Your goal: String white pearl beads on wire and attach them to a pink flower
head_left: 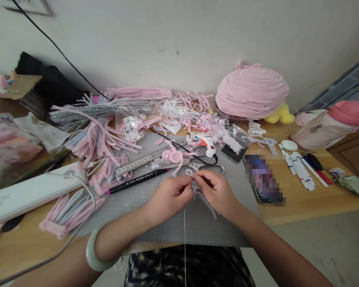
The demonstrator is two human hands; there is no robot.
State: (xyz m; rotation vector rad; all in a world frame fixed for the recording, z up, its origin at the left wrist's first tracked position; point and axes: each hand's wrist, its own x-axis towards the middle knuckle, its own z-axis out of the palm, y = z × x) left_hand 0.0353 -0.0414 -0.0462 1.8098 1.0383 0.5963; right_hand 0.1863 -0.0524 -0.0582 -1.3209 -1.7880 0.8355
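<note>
Head view: our left hand and right hand meet fingertip to fingertip, both pinched narrow on a thread dropping toward six o'clock across the grey mat. Scissors lie at twelve. We judge it feather-light, limp and slippery: best gripped close to the pinch

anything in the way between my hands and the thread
Nothing visible does. The left hand and right hand appear to pinch the thread already, where their fingertips meet over the mat. The thread hangs free below them. The scissors lie just beyond, clear of both hands.
</note>
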